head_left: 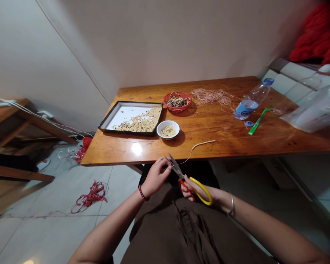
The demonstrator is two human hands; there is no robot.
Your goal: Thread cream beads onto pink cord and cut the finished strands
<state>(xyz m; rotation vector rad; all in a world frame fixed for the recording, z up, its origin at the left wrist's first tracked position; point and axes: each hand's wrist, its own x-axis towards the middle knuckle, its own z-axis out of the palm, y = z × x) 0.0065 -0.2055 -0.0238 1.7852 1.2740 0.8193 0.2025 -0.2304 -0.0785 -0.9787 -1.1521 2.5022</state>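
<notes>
Head camera, looking down over the lap: a small white bowl (158,132) of pale beads sits near the front edge of a wooden table (228,146); places here are given from it. Nearer the wearer than the bowl, the left hand (157,175) has thumb and fingertips pinched together at a thin thread (187,160). Just beside it, the right hand (195,185) is wrapped round the red and yellow handles of a pair of scissors (178,170), whose blades stand parted close to that pinch. The thread runs up to a short beaded strand (203,143), lying right of the bowl and a little nearer. Left of the bowl is a shallow tray (121,115) of loose beads; behind it, a red basket (178,109) of strung beads.

The blade tips are very near the left fingertips, so a slip could nick the skin. A badly placed cut could leave the thread's end too short, and if the pinch loosened, beads might slide off. A tug on the thread could drag the strand off the table.
</notes>
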